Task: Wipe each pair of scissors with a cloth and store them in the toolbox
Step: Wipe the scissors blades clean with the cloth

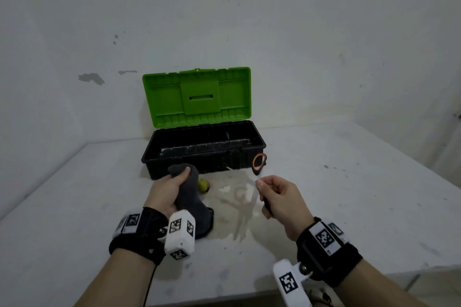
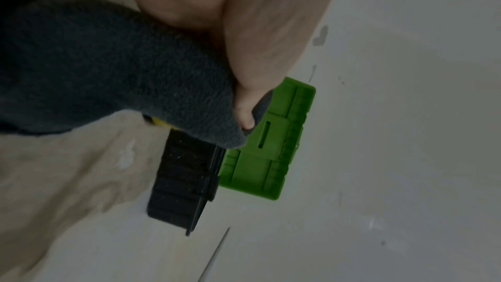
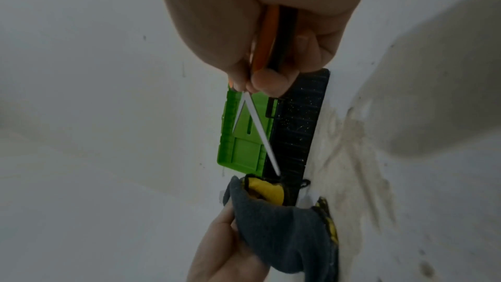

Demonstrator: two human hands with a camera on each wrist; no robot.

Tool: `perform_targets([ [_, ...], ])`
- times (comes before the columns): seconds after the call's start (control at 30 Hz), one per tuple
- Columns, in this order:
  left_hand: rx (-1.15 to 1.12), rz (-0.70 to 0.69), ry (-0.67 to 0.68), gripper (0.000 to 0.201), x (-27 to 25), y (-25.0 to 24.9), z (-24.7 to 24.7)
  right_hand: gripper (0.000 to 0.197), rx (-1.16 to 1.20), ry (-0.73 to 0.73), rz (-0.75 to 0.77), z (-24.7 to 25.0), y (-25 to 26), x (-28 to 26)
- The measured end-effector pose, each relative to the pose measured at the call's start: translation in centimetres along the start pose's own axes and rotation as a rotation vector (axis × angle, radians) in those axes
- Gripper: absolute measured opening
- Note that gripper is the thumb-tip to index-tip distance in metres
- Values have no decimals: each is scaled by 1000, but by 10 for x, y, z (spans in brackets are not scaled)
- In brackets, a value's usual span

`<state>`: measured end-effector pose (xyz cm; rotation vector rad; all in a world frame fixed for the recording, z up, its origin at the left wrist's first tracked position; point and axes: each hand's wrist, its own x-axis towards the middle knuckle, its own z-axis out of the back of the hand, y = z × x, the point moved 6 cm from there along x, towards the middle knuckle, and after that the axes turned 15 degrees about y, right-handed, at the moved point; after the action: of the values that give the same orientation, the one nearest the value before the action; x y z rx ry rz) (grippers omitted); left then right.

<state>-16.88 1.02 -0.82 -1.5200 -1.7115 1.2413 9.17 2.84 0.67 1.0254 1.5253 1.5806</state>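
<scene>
My left hand (image 1: 169, 189) grips a bunched dark grey cloth (image 1: 185, 197) whose lower end rests on the table. My right hand (image 1: 277, 197) holds a pair of scissors (image 3: 260, 130) by its orange and black handles. The blades are spread in a narrow V and point toward the cloth (image 3: 284, 233). A yellow and black part (image 3: 264, 190) shows at the cloth's edge; what it belongs to is unclear. An orange and black handle loop (image 1: 259, 162) sits just beyond my right fingertips, and I cannot tell whether it is part of the held pair. The toolbox (image 1: 194, 158) stands behind, its green lid (image 1: 199, 97) raised.
The white table (image 1: 349, 194) is stained brown in front of the toolbox. A grey wall rises right behind the box. The table's front edge runs near my right forearm. The toolbox interior looks dark, with a scuffed bottom.
</scene>
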Motion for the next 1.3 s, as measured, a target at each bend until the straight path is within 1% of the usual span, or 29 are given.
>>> perform_targets([
  [0.13,105,37,96,21,-12,18,-18,19,89,-30,34,0,13,6],
  [0.2,131,48,130,22,-14,29,-24,16,131,-47,49,-3,17,11],
  [0.3,228,85,189,26,-17,42,-32,13,181,-74,50,-4,17,17],
  [0.5,404,100,344,22,-31,53,-58,9,287,-148,69,-8,16,22],
  [0.57,408,106,373,21,-35,54,-67,11,322,-159,88,-10,15,24],
  [0.63,373,86,364,22,-34,53,-72,10,351,-131,85,-12,13,25],
  [0.77,235,38,271,27,-27,48,-70,7,357,-44,60,-16,9,21],
  [0.87,111,19,231,20,-27,46,-71,9,404,4,-28,-17,1,20],
  [0.93,68,22,232,18,-29,47,-73,16,506,33,-93,-18,-5,20],
  [1.0,59,22,259,18,-31,49,-76,22,571,-3,-122,-14,-9,21],
  [1.13,149,34,306,23,-36,57,-82,23,501,-138,-58,-5,-10,22],
  [1.17,168,37,318,25,-37,58,-86,25,479,-145,-51,-5,-11,23],
  [1.23,165,32,317,27,-37,58,-91,30,464,-98,-64,-9,-13,23],
  [1.3,101,33,285,26,-35,56,-93,29,460,-48,-78,-12,-15,21],
])
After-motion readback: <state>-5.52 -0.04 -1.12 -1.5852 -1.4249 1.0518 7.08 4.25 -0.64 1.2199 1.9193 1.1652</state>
